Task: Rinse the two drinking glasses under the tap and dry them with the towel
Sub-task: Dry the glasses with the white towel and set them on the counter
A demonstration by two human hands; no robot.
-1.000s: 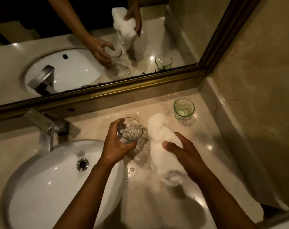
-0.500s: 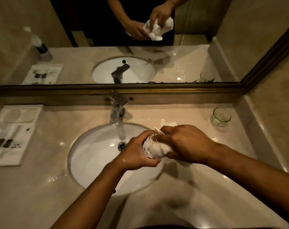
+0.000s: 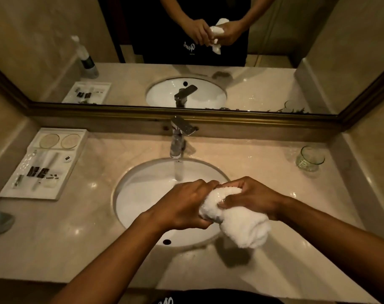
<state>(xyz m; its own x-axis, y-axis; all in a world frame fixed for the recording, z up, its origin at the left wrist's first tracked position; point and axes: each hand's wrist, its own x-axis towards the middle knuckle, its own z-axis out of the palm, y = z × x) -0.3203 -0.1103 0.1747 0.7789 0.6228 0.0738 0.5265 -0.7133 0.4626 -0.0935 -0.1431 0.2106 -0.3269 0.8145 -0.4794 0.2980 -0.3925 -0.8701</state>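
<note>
Drying was the step in hand. Both hands were held over the front right of the sink (image 3: 143, 194), about 5 o'clock from the tap (image 3: 178, 141). The left hand (image 3: 182, 207) was curled shut around something mostly hidden by the towel (image 3: 237, 220); a dark sliver at its fingers (image 3: 203, 223) was judged to be the first glass, though that could not be confirmed. The right hand (image 3: 252, 196) was closed on the towel, its fingertips pushed into the bundle, while the loose end hung toward 5 o'clock above the tabletop (image 3: 77, 233). The second glass (image 3: 310, 158) stood upright, well apart at 2 o'clock, near the side wall.

For a good result, the glass should be turned steadily by the left hand while cloth is worked against the inner wall and base by the right. Firm but gentle pressure is advised, since thin glass may crack if squeezed. Water appeared to run from the tap, so the hanging end should be kept clear of the stream and the wet basin.
</note>
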